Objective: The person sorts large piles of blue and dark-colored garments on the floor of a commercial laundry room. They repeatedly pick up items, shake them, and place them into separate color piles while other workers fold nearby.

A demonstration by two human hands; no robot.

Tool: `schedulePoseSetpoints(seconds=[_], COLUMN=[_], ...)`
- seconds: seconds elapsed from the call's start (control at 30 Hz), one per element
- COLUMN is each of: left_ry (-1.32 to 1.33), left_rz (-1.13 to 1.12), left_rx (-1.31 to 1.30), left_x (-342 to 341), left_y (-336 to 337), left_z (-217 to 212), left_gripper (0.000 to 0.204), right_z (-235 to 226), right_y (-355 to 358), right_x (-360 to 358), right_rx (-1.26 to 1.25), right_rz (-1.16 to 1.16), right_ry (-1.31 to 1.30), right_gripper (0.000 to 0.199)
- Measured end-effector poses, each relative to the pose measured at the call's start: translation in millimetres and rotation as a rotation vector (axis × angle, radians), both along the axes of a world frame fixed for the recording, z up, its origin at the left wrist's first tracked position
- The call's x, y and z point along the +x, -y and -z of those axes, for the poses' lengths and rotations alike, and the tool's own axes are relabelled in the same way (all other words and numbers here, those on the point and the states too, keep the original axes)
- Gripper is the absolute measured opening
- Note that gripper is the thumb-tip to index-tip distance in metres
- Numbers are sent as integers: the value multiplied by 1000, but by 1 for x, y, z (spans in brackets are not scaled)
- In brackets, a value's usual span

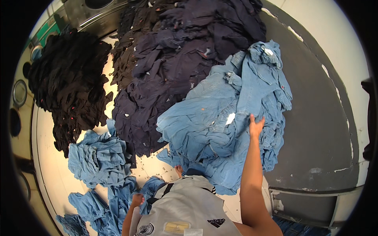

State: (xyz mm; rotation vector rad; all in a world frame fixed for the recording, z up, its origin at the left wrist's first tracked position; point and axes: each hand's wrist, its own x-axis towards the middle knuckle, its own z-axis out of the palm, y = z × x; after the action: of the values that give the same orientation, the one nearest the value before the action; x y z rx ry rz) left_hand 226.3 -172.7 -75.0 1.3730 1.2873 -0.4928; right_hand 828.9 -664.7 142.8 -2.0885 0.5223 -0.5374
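Denim pile (220, 118) under right hand (256, 126)

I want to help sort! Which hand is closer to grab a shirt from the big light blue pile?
Right. The right hand already reaches onto the big pile; the left hand is low by smaller blue clothes.

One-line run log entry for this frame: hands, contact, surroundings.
right hand: open, on light blue denim pile | left hand: closed on blue garment | beside: dark navy pile, black pile
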Motion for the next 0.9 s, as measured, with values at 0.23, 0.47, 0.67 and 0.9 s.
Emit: schedulePoseSetpoints(seconds=[0.23, 0.47, 0.67, 0.9], left_ry=[401, 685, 698, 582], left_rz=[199, 568, 706, 605], left_rx=[101, 58, -30, -470], left_x=[210, 369, 398, 427], left_y=[-8, 48, 56, 44], left_z=[-22, -102, -126, -178], left_gripper=[24, 32, 33, 38], right_z=[-42, -39, -58, -108], right_y=[-3, 7, -21, -155], right_x=[9, 22, 10, -177], right_rx=[-222, -190, -265, 370], right_rz=[-275, 64, -348, -714], right_ry=[-102, -28, -120, -170], right_gripper=[29, 42, 34, 12])
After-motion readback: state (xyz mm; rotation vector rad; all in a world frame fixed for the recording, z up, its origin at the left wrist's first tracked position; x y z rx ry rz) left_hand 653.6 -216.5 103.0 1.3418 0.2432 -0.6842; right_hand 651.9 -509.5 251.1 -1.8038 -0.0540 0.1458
